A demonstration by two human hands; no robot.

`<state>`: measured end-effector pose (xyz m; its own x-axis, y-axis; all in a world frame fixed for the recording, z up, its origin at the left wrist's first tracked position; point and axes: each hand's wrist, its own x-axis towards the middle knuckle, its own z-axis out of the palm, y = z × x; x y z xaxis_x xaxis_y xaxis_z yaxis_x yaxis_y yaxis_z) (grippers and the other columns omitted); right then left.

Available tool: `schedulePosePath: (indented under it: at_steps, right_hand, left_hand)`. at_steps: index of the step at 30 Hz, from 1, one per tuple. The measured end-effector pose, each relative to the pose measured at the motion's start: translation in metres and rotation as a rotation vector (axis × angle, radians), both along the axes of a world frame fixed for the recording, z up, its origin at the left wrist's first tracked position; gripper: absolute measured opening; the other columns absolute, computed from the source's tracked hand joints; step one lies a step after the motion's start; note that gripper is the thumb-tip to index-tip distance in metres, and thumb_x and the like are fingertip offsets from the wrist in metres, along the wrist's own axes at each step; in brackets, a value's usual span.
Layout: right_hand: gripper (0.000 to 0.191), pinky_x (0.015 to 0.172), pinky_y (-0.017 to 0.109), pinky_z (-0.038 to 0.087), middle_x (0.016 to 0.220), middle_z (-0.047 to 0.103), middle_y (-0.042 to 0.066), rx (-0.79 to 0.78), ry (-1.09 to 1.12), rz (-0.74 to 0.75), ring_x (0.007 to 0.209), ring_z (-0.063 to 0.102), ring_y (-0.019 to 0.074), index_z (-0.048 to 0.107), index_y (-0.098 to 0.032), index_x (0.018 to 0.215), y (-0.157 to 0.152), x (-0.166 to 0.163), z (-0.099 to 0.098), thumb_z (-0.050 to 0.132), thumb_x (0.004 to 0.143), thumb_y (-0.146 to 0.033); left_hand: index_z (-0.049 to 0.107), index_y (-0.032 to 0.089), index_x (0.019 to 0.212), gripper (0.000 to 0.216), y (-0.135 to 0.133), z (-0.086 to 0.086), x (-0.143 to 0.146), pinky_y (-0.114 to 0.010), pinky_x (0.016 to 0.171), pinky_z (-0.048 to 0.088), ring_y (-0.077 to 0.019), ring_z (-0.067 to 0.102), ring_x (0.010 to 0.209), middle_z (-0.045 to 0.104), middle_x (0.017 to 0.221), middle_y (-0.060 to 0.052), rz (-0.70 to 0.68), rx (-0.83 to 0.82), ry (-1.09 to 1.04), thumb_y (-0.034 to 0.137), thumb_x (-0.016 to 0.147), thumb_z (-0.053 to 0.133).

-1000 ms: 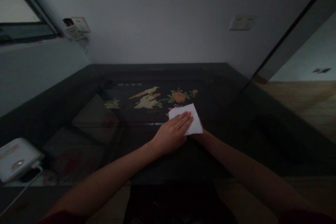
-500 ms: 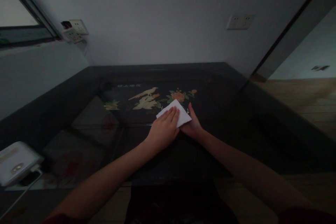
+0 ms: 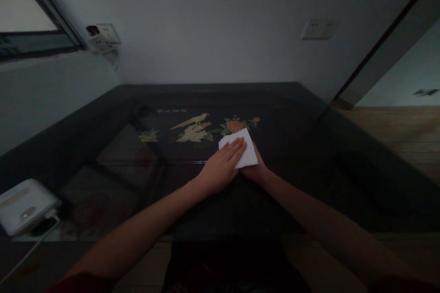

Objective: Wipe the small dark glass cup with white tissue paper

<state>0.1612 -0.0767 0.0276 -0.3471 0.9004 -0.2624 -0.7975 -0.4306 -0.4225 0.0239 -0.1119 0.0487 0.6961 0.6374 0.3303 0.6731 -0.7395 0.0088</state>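
Note:
A white, squarish folded tissue (image 3: 250,158) is held between my two hands above the front part of a dark, glossy tabletop (image 3: 213,210). My left hand (image 3: 223,167) presses on its upper face, with the fingers straight and close together. From the right, my right hand (image 3: 259,167) holds the tissue from below and behind. Most of the right fingers are hidden by it. Just beyond the tissue, the tabletop carries a picture of an orange flower (image 3: 234,126) and a pale bird (image 3: 194,120).
A white box-shaped device (image 3: 25,206) with a cable (image 3: 30,252) sits at the left front. Wall sockets (image 3: 320,29) are set in the pale wall (image 3: 213,23) behind the table. A dark, long shape (image 3: 371,183) lies at the right, too dim to name.
Both hands are still on the tissue. The tissue has turned and shifted slightly right, with my left hand following it. My right thumb, which stuck up before, is now mostly behind the tissue.

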Motion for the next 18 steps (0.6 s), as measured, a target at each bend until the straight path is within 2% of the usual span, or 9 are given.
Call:
schedulePosePath:
  at_steps: [4,10,14,18]
  right_hand:
    - [0.046,0.092,0.03,0.05,0.088,0.074,0.006,0.02,0.002,0.011,0.088,0.068,0.017,0.067,-0.014,0.097,0.0,-0.006,0.001,0.028,0.096,-0.039]
    - [0.048,0.092,0.036,0.049,0.08,0.074,0.006,0.021,-0.035,0.042,0.089,0.069,0.0201,0.067,-0.015,0.092,0.005,-0.006,-0.007,0.033,0.094,-0.049]
    - [0.05,0.088,0.033,0.051,0.075,0.073,0.006,0.017,-0.061,0.098,0.082,0.07,0.0194,0.067,-0.014,0.09,0.007,0.001,-0.011,0.034,0.093,-0.051]
    - [0.046,0.082,0.029,0.054,0.077,0.074,0.007,0.028,-0.061,0.111,0.077,0.07,0.0177,0.067,-0.013,0.09,0.007,0.005,-0.01,0.038,0.092,-0.049]
  left_hand:
    - [0.03,0.006,0.141,0.055,0.004,0.002,-0.005,-0.036,0.115,0.026,-0.0199,0.023,0.14,0.028,0.15,-0.015,0.085,0.026,0.007,0.016,0.087,0.042]
    - [0.049,0.004,0.128,0.046,-0.012,0.017,-0.006,-0.036,0.105,0.041,-0.0243,0.053,0.121,0.054,0.132,-0.018,0.224,0.046,0.047,0.026,0.088,0.047]
    - [0.051,0.006,0.127,0.044,-0.019,0.018,-0.003,-0.035,0.102,0.044,-0.0229,0.055,0.119,0.055,0.131,-0.016,0.134,0.058,0.033,0.025,0.086,0.049]
    - [0.042,0.008,0.134,0.051,-0.013,0.01,-0.001,-0.033,0.109,0.037,-0.0193,0.042,0.131,0.047,0.14,-0.014,0.023,0.06,0.003,0.017,0.085,0.047]
